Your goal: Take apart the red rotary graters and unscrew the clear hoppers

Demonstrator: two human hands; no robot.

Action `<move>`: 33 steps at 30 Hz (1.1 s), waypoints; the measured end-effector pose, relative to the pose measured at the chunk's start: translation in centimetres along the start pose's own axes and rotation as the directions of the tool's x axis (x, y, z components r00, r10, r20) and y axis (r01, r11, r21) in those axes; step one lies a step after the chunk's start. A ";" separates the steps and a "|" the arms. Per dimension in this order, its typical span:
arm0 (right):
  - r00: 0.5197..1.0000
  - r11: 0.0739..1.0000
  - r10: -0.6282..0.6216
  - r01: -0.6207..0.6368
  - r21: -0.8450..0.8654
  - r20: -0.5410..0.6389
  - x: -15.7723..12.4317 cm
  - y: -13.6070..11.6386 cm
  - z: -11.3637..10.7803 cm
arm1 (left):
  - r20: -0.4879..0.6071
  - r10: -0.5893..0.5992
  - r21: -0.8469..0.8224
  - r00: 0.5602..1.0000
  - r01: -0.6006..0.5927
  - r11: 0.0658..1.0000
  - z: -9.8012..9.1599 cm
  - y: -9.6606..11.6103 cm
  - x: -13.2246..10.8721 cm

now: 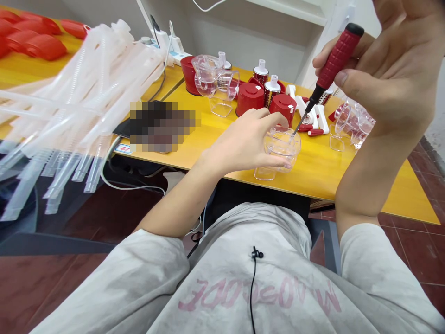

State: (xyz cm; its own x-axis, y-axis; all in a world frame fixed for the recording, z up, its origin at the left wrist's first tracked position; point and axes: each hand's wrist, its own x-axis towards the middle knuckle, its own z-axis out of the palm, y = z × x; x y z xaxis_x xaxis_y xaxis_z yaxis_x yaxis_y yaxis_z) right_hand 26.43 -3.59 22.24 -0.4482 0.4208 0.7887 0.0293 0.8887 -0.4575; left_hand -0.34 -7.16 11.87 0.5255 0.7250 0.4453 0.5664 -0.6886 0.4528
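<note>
My left hand (pixel 255 139) is wrapped round a clear plastic part (pixel 287 146) at the table's front edge, thumb in front and fingers over the back. Above and to the right, my right hand (pixel 385 69) grips a screwdriver (pixel 333 60) with a red handle and black collar. The screwdriver slants down to the left, and its thin shaft reaches the top of the clear part. Whether the tip sits on a screw is too small to tell.
Behind my left hand stand red cups (pixel 250 97), metal-and-white cylinders (pixel 272 88) and a clear part (pixel 215 81). White-and-red pieces (pixel 318 118) and more clear parts (pixel 354 120) lie right. Long translucent tubes (pixel 86 88) overhang the yellow table (pixel 187 139) at left; red shells (pixel 41 44) lie behind.
</note>
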 end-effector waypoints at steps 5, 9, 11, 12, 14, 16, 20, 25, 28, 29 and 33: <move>0.998 0.998 0.038 -0.034 -0.060 0.058 0.2 -0.4 -0.4 | -0.001 0.000 -0.009 1.000 0.000 1.000 0.0 0.1 0.0; 0.997 0.996 -0.017 0.024 -0.081 0.082 0.6 0.1 -0.8 | -0.007 -0.001 -0.008 1.000 0.001 1.000 0.1 0.1 0.0; 0.995 0.995 -0.017 0.027 -0.094 0.097 0.7 0.3 -0.9 | -0.005 -0.003 -0.009 1.000 0.003 1.000 0.1 0.1 -0.1; 0.995 0.995 -0.007 0.017 -0.100 0.100 0.7 0.3 -0.9 | -0.006 -0.004 -0.009 1.000 0.004 1.000 0.1 0.2 -0.1; 0.996 0.993 0.029 -0.020 -0.114 0.083 0.6 0.0 -0.9 | -0.010 -0.007 -0.006 1.000 0.007 1.000 0.1 0.2 -0.1; 0.997 0.993 0.034 -0.025 -0.113 0.076 0.5 -0.4 -0.8 | -0.013 -0.006 -0.003 1.000 0.006 1.000 0.1 0.2 -0.1; 0.995 0.995 0.044 -0.035 -0.098 0.088 0.3 -1.0 -0.5 | -0.010 0.001 -0.003 1.000 -0.001 1.000 0.1 0.0 -0.1; 0.997 0.999 0.035 -0.032 -0.042 0.073 0.3 -0.3 -0.5 | -0.003 0.003 -0.009 1.000 -0.003 1.000 0.1 0.0 -0.1; 0.997 1.000 -0.018 0.018 -0.007 0.071 0.6 0.3 -0.3 | -0.001 0.001 -0.007 1.000 -0.001 1.000 0.1 0.0 0.0; 0.997 1.000 -0.030 0.030 0.003 0.074 0.7 0.5 -0.2 | -0.001 0.001 -0.006 1.000 -0.001 1.000 0.1 0.0 0.0; 0.993 0.998 -0.058 0.055 0.036 0.106 1.2 1.4 0.1 | -0.002 -0.002 -0.001 1.000 0.002 1.000 0.1 0.0 -0.1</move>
State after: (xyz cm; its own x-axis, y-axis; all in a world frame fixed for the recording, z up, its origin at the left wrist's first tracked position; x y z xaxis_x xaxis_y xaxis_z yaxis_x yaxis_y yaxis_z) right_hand 25.84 -1.89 22.46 -0.5413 0.3468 0.7660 -0.0277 0.9031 -0.4284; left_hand -0.33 -7.20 11.78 0.5237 0.7260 0.4457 0.5668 -0.6875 0.4540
